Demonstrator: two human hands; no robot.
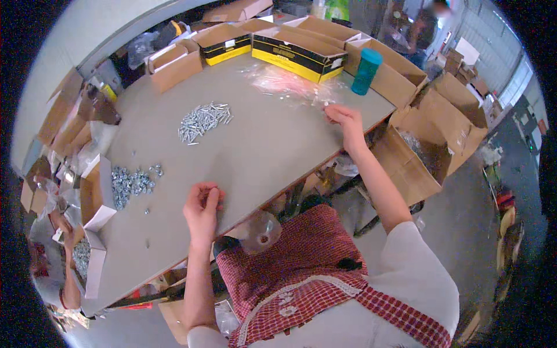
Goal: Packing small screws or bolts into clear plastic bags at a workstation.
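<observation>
The left hand [202,204] rests at the near edge of the grey worktop [261,145], fingers curled in and pinched together; whether it grips some small piece is too small to tell. The right hand [346,122] reaches to the far right of the worktop, fingers bent, its tips touching the near edge of a heap of clear plastic bags [290,84]; whether it grips one cannot be told. A pile of screws [203,120] lies at mid worktop, well apart from both hands. A scatter of nuts [132,182] lies to the left of the left hand, beside an open white box [96,197]. A teal bottle [365,71] stands at the far right, just beyond the bags. Open cardboard boxes [290,49] line the far edge. A clear bag [261,232] hangs below the near edge over the person's red checked apron [301,267].
</observation>
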